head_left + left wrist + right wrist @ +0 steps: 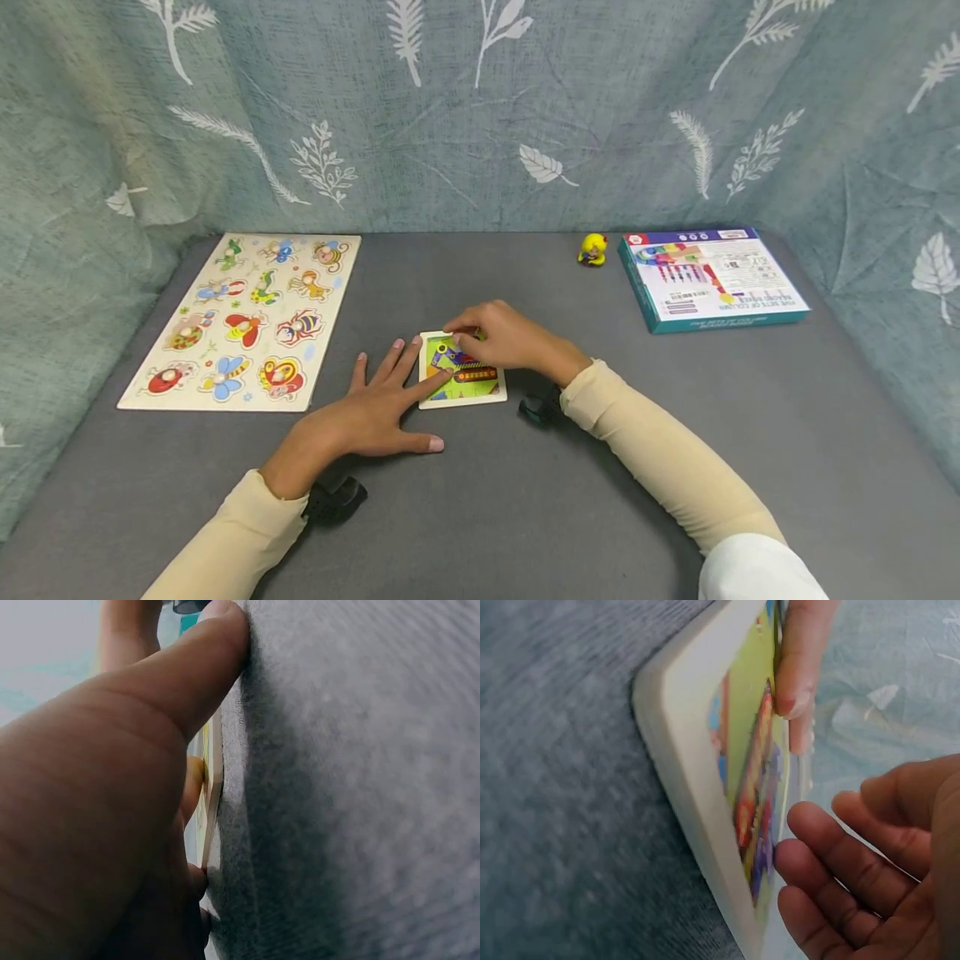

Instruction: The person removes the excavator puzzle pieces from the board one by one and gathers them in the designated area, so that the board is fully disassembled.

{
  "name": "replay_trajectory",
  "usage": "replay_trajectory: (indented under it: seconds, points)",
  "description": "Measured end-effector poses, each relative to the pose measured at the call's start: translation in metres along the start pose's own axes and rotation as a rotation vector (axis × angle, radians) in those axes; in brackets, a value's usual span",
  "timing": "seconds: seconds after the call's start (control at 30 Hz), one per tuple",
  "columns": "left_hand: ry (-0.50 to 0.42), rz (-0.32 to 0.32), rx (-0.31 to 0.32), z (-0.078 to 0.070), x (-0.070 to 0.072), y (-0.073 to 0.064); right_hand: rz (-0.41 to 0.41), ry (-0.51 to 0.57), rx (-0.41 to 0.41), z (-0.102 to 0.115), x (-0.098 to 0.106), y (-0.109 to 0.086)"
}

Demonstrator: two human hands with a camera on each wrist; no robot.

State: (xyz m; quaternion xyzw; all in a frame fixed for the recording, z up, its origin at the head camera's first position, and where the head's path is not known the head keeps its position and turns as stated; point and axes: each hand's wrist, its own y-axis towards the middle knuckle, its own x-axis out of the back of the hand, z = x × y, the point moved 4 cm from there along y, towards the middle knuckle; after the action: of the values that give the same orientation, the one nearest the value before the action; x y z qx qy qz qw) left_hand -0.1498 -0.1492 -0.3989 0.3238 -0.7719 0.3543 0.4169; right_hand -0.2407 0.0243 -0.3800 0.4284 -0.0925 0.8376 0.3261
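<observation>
A small jigsaw puzzle in a pale frame (463, 402) lies flat on the grey table, its green picture (491, 388) showing a vehicle with an orange track. My left hand (371, 417) is spread beside it, palm down. Its index finger reaches over the frame onto the picture, the middle finger lies by the frame's left corner, and the thumb rests on the cloth. Over the puzzle's far edge is my right hand (502, 333), fingers bent. In the right wrist view its fingers (840, 877) curve loosely at the picture's edge, thumb apart, nothing pinched between them.
A large wooden insect puzzle board (251, 325) lies at the left. Toward the back right are a yellow-haired toy figure (592, 249) and a flat teal-edged box (712, 279). A leaf-patterned curtain (480, 125) hangs behind the table. Black wrist straps show under both wrists.
</observation>
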Motion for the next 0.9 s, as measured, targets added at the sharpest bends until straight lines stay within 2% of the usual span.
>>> replay_trajectory:
  seconds: [0.37, 0.9]
  points:
    - [-0.007, 0.008, -0.008, 0.001, -0.001, -0.001, 0.095, -0.106, -0.036, 0.005, -0.007, 0.012]
    - [0.004, 0.01, -0.021, 0.002, -0.002, 0.0, 0.148, -0.217, -0.065, 0.011, -0.009, 0.03]
